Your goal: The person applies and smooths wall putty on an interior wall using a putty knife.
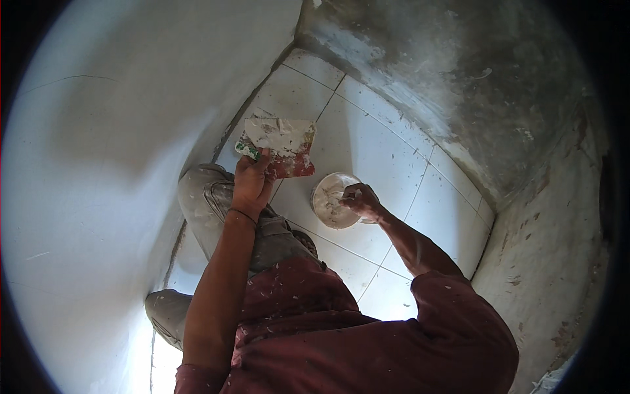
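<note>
My left hand [252, 178] is closed on the near left side of a flat rectangular putty board [293, 166]. White putty [281, 132] coats much of its face, with red showing along the near edge and some green by my fingers. To the right, a round tub [336, 224] of whitish putty stands on the floor. My right hand [361, 201] is over the tub's right side, fingers curled and closed. Something pale shows at the fingertips, but what they hold is hidden in the grip and the putty.
White floor tiles [380, 157] with dark joints and specks lie under the tub. A smooth pale wall [131, 131] rises close on my left. Ahead stands a patchy grey wall [472, 85], and a stained wall [545, 262] is at right. My bent knee [203, 190] is beside the board.
</note>
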Demonstrator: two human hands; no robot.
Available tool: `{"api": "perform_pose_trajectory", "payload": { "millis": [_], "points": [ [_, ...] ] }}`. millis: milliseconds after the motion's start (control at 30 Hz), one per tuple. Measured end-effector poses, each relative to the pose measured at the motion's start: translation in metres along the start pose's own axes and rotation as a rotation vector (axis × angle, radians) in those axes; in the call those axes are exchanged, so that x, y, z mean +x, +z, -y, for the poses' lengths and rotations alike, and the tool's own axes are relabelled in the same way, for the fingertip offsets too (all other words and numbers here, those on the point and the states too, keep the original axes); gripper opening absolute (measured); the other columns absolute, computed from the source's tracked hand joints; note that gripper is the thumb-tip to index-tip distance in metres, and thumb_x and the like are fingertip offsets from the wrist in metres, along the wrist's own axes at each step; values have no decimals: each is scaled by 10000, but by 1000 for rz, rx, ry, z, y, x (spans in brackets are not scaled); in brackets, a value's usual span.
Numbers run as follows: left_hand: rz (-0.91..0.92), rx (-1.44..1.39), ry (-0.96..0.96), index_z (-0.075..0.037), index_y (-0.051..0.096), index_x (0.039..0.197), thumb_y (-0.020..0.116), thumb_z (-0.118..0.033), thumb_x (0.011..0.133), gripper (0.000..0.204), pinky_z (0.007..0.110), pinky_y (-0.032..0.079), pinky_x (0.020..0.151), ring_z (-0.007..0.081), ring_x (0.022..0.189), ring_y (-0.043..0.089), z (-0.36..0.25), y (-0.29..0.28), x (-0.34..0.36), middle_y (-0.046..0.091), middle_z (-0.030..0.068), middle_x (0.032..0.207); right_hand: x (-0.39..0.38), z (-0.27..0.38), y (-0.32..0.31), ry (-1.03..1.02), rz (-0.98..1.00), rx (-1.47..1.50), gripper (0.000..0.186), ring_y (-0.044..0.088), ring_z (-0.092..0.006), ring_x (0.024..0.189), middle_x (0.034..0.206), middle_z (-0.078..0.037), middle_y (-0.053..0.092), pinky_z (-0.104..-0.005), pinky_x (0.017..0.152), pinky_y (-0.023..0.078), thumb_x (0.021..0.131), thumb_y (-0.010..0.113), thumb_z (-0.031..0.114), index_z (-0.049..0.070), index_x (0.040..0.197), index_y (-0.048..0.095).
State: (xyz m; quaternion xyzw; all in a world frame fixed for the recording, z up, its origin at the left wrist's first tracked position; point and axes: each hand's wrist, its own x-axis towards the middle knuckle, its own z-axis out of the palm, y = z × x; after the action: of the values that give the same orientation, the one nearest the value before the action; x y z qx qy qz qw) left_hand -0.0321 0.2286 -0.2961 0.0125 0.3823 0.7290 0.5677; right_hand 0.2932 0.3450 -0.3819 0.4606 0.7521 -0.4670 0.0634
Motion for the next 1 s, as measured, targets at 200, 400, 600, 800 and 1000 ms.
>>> {"api": "perform_pose_trajectory", "payload": {
  "millis": [200, 400, 600, 800, 1000],
  "points": [
    [23, -20, 31, -23, 614, 1177, 597, -92, 1034, 160, 292, 575, 783, 144, 956, 690, 2, -2, 0, 695, 51, 1090, -8, 3, -17, -5, 164, 341, 149, 634, -129, 764, 790, -28, 701, -307, 737, 506, 827, 803, 165, 33, 879, 754],
    [47, -38, 20, 17, 567, 1277, 595, -57, 1017, 272, 401, 581, 945, 220, 1058, 686, 3, 0, 2, 676, 92, 1168, -14, 1, -29, -32, 219, 341, 117, 669, -129, 788, 848, -27, 717, -291, 751, 550, 845, 805, 151, 56, 891, 753],
    [-2, 22, 17, 19, 574, 1248, 589, -43, 1015, 242, 385, 577, 929, 211, 1034, 685, 5, -4, 5, 674, 90, 1151, -16, -11, -32, -116, 203, 245, 133, 656, -124, 752, 860, -16, 718, -287, 706, 537, 842, 802, 152, 56, 915, 745],
    [-61, 89, -4, 18, 575, 1239, 579, -40, 1019, 228, 378, 583, 906, 209, 1008, 689, 6, -4, 10, 674, 87, 1131, -20, -21, -43, 26, 272, 328, 190, 681, -136, 837, 943, -34, 739, -306, 725, 585, 861, 796, 145, 39, 1013, 751],
    [54, 127, 23, -9, 559, 1276, 552, -104, 1050, 245, 374, 584, 924, 208, 1070, 685, 7, -1, 11, 674, 93, 1177, -51, -26, -54, 112, 187, 560, 279, 645, -129, 760, 897, -67, 740, -269, 610, 501, 872, 807, 227, 26, 1059, 758]
  ]
}}
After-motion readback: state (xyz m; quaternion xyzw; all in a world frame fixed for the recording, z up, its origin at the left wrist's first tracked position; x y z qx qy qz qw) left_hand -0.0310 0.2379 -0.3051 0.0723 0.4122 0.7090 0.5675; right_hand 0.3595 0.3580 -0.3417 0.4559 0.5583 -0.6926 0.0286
